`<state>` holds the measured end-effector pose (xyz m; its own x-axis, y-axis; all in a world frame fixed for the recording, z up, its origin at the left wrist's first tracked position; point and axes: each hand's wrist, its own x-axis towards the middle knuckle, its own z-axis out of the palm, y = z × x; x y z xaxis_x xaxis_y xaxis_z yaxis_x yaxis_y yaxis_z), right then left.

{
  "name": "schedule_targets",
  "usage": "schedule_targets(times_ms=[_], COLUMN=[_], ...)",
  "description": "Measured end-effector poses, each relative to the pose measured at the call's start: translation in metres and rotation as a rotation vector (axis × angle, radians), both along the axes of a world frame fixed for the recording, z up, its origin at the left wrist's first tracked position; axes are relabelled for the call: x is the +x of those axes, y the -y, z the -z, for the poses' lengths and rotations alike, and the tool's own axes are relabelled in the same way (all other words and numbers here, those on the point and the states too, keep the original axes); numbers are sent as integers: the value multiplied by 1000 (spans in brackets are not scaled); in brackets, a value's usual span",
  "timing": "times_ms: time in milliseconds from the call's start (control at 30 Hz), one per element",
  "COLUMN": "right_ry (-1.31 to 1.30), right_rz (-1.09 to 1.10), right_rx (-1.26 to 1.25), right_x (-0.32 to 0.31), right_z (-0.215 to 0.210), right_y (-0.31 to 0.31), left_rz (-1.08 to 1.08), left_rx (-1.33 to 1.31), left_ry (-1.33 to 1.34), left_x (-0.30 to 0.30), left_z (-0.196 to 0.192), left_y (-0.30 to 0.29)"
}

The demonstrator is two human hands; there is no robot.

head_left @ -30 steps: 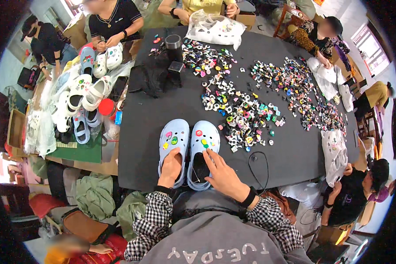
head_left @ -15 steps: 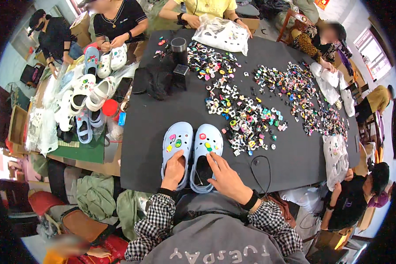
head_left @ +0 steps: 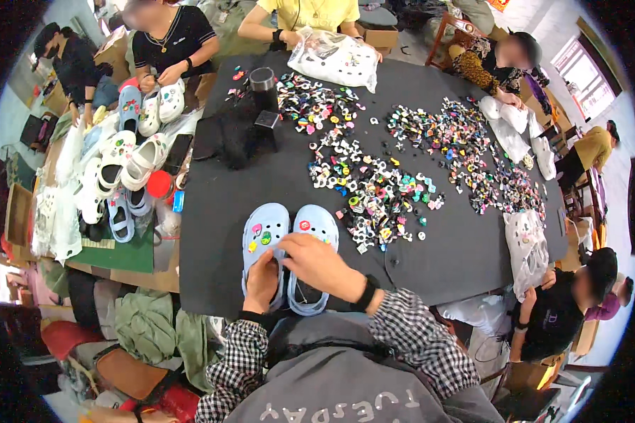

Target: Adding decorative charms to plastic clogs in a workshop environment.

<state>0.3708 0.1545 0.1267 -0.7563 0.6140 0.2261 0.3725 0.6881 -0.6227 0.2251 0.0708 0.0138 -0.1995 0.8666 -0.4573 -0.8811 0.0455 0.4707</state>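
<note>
Near the tabletop's point(head_left: 444, 257) near edge, toes toward the far edge, the left light-blue clog point(head_left: 267, 220) is gripped at its opening by the left hand point(head_left: 262, 283), the right light-blue clog point(head_left: 316, 216) being overlapped by the curled right hand point(head_left: 323, 268), its grip hidden.

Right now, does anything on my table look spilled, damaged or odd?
Nothing looks clearly wrong. Your blue clogs sit side by side, with no visible damage. Loose charms lie in uneven heaps on the black tabletop, untidy but not clearly spilled.
</note>
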Motion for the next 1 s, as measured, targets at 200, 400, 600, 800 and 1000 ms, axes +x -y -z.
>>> schedule_targets(times_ms=[200, 400, 600, 800, 1000], right_ry=[81, 103, 161, 235, 466], right_rz=[-1, 121, 159, 158, 160], right_rx=[138, 371, 360, 439, 535], right_x=[-66, -95, -95, -99, -114], right_z=[36, 61, 58, 53, 43], right_y=[-14, -20, -15, -11, 4], left_rz=[87, 51, 20, 19, -52], left_rx=[141, 75, -43, -42, 24], left_ry=[-110, -89, -93, -16, 66], left_x=[-10, -5, -5, -5, -5], left_z=[24, 18, 13, 8, 12], left_y=[12, 7, 10, 6, 13])
